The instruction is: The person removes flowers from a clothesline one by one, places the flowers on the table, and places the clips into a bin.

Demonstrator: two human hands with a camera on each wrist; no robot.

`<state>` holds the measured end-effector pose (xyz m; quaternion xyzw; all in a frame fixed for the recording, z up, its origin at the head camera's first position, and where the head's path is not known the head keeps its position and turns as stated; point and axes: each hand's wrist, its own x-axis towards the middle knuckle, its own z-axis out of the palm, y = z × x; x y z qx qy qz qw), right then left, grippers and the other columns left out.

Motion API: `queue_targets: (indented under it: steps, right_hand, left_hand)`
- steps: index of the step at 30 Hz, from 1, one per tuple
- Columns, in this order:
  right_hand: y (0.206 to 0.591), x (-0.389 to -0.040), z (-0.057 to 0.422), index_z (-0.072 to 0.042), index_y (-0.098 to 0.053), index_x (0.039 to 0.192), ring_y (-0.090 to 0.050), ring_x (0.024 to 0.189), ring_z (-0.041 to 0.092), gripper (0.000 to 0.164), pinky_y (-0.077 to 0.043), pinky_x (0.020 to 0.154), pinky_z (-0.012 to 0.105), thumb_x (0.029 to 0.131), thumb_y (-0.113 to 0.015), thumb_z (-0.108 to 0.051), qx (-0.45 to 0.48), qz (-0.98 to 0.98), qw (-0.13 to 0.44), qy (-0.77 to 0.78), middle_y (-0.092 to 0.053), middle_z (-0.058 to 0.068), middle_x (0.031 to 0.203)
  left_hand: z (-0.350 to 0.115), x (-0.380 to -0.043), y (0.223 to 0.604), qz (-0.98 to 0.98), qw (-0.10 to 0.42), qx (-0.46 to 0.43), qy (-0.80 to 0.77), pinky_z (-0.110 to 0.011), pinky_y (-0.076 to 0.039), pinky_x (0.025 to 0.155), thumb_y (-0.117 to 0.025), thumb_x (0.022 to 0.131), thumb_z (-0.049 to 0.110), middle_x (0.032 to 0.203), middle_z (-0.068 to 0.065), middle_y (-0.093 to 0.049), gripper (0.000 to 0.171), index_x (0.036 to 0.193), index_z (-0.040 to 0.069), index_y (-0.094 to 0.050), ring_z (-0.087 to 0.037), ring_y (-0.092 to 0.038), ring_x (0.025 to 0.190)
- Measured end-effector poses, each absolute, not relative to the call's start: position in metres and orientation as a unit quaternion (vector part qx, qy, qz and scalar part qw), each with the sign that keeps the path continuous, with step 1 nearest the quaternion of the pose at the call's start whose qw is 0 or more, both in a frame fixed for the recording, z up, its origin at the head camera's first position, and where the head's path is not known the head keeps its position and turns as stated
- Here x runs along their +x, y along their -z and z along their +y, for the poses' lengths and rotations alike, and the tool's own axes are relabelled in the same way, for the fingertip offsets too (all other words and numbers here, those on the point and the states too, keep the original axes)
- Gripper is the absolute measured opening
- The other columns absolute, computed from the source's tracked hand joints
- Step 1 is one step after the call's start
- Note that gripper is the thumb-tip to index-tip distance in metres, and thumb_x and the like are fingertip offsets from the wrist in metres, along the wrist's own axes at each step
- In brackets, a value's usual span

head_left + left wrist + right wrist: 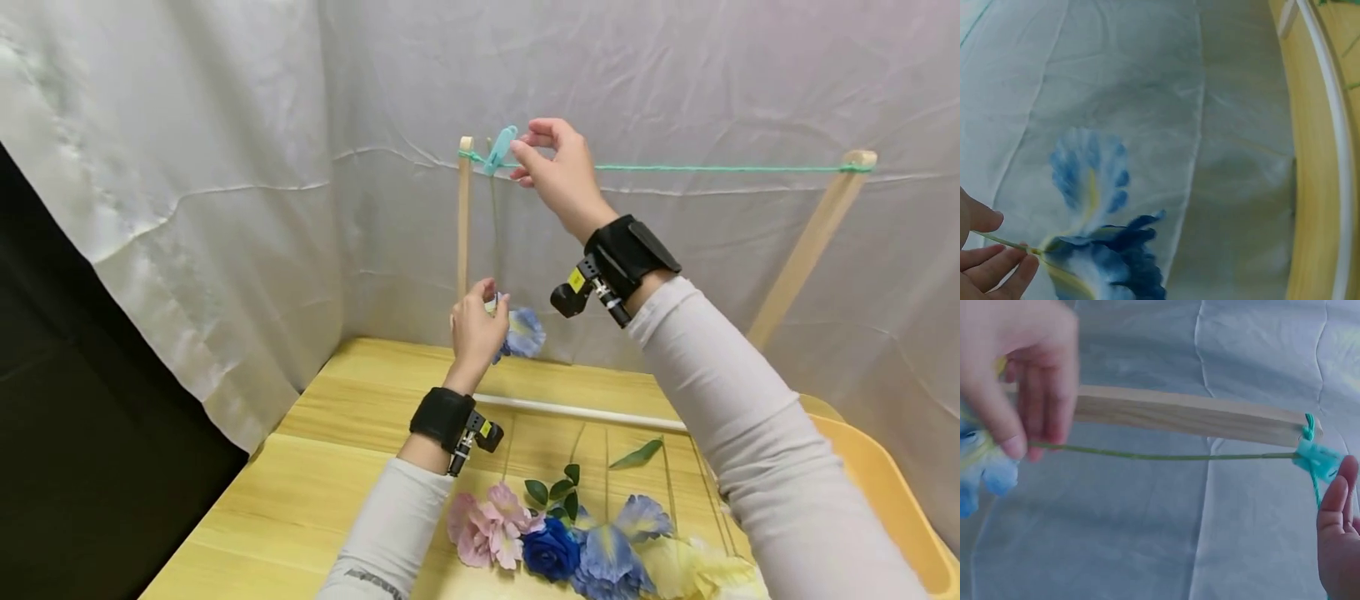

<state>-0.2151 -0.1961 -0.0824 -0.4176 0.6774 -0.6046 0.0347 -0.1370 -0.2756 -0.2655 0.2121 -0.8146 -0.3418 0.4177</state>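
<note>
A light-blue clothespin (500, 151) sits on the green cord (720, 168) near its left end, with a flower stem (1166, 456) caught in it. My right hand (558, 171) is right beside the clothespin, thumb tip at its edge and fingers spread apart. From the stem hangs a blue artificial iris (525, 332), bloom down. My left hand (480, 327) is at the stem just above the bloom; in the left wrist view its thumb (985, 219) stands apart from the stem while the fingers (997, 269) lie loosely behind it.
Wooden posts hold the cord, one at left (463, 225) and one at right (810, 250). A white bar (585, 412) crosses the wooden table. In front lie pink flowers (491, 529), a dark blue rose (551, 550), blue irises (607, 554) and yellow flowers (693, 567). An orange tub (885, 483) stands at right.
</note>
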Motion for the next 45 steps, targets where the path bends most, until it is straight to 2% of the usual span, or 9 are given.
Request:
queue_targets:
  steps: [3, 9, 12, 16, 25, 30, 34, 39, 45]
  right_hand:
    - [0.077, -0.215, -0.203, -0.007, -0.042, 0.135, -0.062, 0.08, 0.01, 0.046, -0.051, 0.084, 0.025, 0.094, -0.055, -0.024, -0.417, 0.681, 0.061, 0.599, -0.054, 0.009, 0.126]
    - [0.077, -0.214, -0.208, -0.005, -0.055, 0.109, -0.06, 0.068, 0.008, 0.024, -0.051, 0.072, 0.023, 0.094, -0.056, -0.023, -0.415, 0.685, 0.056, 0.596, -0.058, 0.001, 0.091]
    - [0.076, -0.214, -0.206, -0.007, -0.053, 0.109, -0.06, 0.067, 0.008, 0.022, -0.051, 0.072, 0.022, 0.094, -0.055, -0.023, -0.413, 0.689, 0.042, 0.594, -0.058, -0.001, 0.089]
    - [0.076, -0.215, -0.203, -0.008, -0.051, 0.107, -0.057, 0.064, 0.008, 0.019, -0.05, 0.07, 0.023, 0.094, -0.055, -0.022, -0.417, 0.697, 0.011, 0.583, -0.059, -0.001, 0.089]
    - [0.08, -0.215, -0.199, -0.013, -0.054, 0.093, -0.045, 0.05, 0.011, 0.002, -0.041, 0.052, 0.022, 0.093, -0.055, -0.012, -0.445, 0.629, -0.062, 0.635, -0.066, 0.004, 0.099]
    - [0.077, -0.218, -0.178, -0.014, -0.056, 0.086, -0.042, 0.046, 0.009, 0.01, -0.038, 0.047, 0.018, 0.09, -0.059, -0.005, -0.468, 0.537, -0.083, 0.697, -0.069, 0.003, 0.09]
    - [0.09, -0.221, -0.138, -0.006, -0.058, 0.09, -0.054, 0.055, 0.007, 0.003, -0.044, 0.057, 0.017, 0.089, -0.061, -0.004, -0.51, 0.579, -0.094, 0.629, -0.067, -0.004, 0.081]
    - [0.133, -0.228, -0.067, 0.001, -0.057, 0.101, -0.066, 0.086, 0.006, 0.015, -0.048, 0.077, 0.013, 0.091, -0.059, -0.01, -0.543, 0.703, -0.12, 0.444, -0.067, 0.005, 0.093]
    - [0.189, -0.249, 0.017, -0.004, -0.059, 0.102, -0.066, 0.091, 0.014, 0.012, -0.044, 0.076, 0.006, 0.092, -0.058, -0.011, -0.501, 0.794, -0.119, 0.322, -0.066, 0.014, 0.097]
  left_hand:
    - [-0.277, -0.139, 0.27, -0.813, 0.423, 0.208, 0.343, -0.044, -0.044, 0.094, -0.061, 0.09, 0.02, 0.104, -0.008, -0.071, 0.029, 0.116, 0.006, -0.064, -0.024, -0.066, 0.098]
    - [-0.279, -0.141, 0.277, -0.812, 0.431, 0.196, 0.34, -0.037, -0.052, 0.075, -0.063, 0.089, 0.016, 0.093, -0.006, -0.073, 0.017, 0.101, 0.008, -0.071, -0.02, -0.069, 0.085]
    - [-0.279, -0.14, 0.276, -0.811, 0.431, 0.193, 0.345, -0.035, -0.054, 0.07, -0.063, 0.089, 0.017, 0.092, -0.007, -0.073, 0.017, 0.101, 0.007, -0.072, -0.019, -0.069, 0.083]
    - [-0.28, -0.14, 0.275, -0.814, 0.427, 0.193, 0.344, -0.035, -0.054, 0.072, -0.063, 0.089, 0.018, 0.092, -0.006, -0.073, 0.017, 0.1, 0.008, -0.072, -0.018, -0.069, 0.083]
    - [-0.281, -0.133, 0.277, -0.833, 0.401, 0.177, 0.338, -0.034, -0.053, 0.07, -0.064, 0.088, 0.018, 0.089, -0.005, -0.073, 0.014, 0.096, 0.009, -0.073, -0.017, -0.068, 0.077]
    - [-0.276, -0.117, 0.278, -0.85, 0.371, 0.144, 0.344, -0.032, -0.054, 0.07, -0.066, 0.087, 0.017, 0.088, -0.006, -0.074, 0.014, 0.096, 0.008, -0.073, -0.017, -0.069, 0.077]
    - [-0.276, -0.094, 0.282, -0.873, 0.326, 0.11, 0.346, -0.031, -0.055, 0.071, -0.066, 0.087, 0.016, 0.089, -0.007, -0.073, 0.016, 0.096, 0.006, -0.073, -0.018, -0.069, 0.076]
    - [-0.286, -0.057, 0.299, -0.902, 0.218, 0.097, 0.359, -0.028, -0.054, 0.067, -0.066, 0.085, 0.012, 0.083, -0.007, -0.072, 0.012, 0.091, 0.004, -0.072, -0.015, -0.066, 0.069]
    - [-0.298, -0.026, 0.326, -0.91, 0.102, 0.11, 0.386, -0.023, -0.047, 0.055, -0.067, 0.082, 0.008, 0.071, -0.004, -0.067, 0.008, 0.084, 0.001, -0.071, -0.01, -0.057, 0.06]
